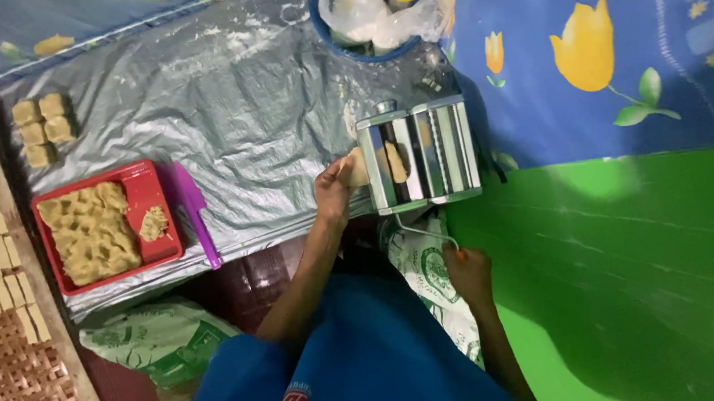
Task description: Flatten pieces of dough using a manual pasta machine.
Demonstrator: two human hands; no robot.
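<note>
A shiny metal pasta roller [420,153] stands on a grey plastic sheet [236,109]. My left hand [333,189] holds a pale piece of dough [358,167] against the roller's left side. More dough [396,162] shows in the slot between the rollers. My right hand [467,273] is closed on the orange grip of the wire crank handle [425,232] below the machine.
A red tray [159,237] with crumbly dough lies at left, a purple scraper [194,204] beside it. Cut dough blocks [42,129] sit further back, and strips lie on a woven mat [13,378]. A blue bowl [339,46] with plastic bags stands behind the machine.
</note>
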